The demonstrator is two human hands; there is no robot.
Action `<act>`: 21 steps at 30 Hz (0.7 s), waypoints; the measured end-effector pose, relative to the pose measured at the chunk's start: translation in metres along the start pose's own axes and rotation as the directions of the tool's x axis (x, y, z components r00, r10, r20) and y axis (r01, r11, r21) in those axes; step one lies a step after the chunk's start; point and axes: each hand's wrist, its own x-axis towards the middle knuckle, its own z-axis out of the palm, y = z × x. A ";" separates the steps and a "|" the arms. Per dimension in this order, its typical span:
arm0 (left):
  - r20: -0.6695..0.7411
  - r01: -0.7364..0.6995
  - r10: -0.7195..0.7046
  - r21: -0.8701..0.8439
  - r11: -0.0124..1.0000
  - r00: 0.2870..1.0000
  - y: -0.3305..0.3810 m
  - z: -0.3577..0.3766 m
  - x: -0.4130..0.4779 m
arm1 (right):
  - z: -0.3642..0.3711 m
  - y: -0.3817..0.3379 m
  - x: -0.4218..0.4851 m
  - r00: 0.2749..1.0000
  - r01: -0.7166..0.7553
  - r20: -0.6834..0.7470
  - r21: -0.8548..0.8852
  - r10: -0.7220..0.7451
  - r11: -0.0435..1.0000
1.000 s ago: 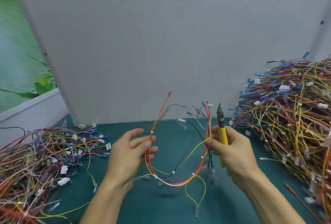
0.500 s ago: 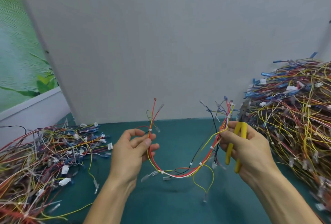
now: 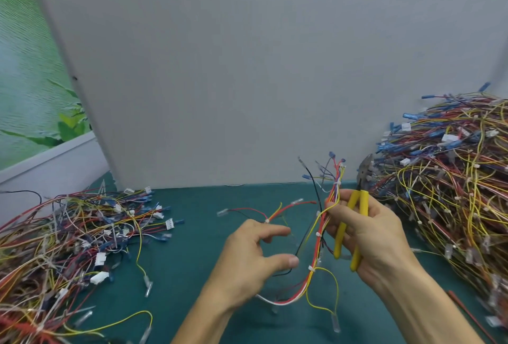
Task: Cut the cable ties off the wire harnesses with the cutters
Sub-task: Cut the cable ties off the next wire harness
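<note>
1. Centre frame, my left hand: fingers spread, holding nothing, just left of the harness.
2. Harness runs steeply upward; nearest cable tie sits between the hands.
3. Right hand pinches it, also gripping the cutters, tips up.

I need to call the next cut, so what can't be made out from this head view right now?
Cutters: head view, jaws lost against the right wire pile; open or closed unclear.
Left hand: head view, fingers motion-blurred; contact with the harness unclear.
Harness: part of its lower loop hidden behind the left hand.
Left wire pile, right wire pile: cut off by frame edges.
</note>
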 end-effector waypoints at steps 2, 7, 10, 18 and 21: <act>0.028 -0.008 0.006 0.071 0.997 1.000 -0.001 0.003 0.001 | 0.002 0.001 -0.002 1.000 -0.005 0.018 0.008 0.005 1.000; 0.095 -0.044 0.031 0.138 0.989 0.995 -0.001 0.007 0.000 | 0.003 0.002 -0.003 1.000 -0.007 0.030 0.009 0.006 1.000; 0.100 -0.065 0.051 0.148 0.987 0.994 -0.002 0.008 0.000 | 0.003 0.002 -0.003 1.000 -0.009 0.030 0.005 0.009 1.000; -0.179 -0.038 0.042 0.026 0.999 0.983 -0.010 0.001 0.006 | -0.001 0.001 0.000 1.000 -0.015 -0.003 0.002 0.015 1.000; -0.319 -0.051 0.000 -0.153 0.987 0.948 -0.009 -0.004 0.009 | -0.002 0.002 0.001 1.000 -0.022 -0.013 -0.001 0.022 1.000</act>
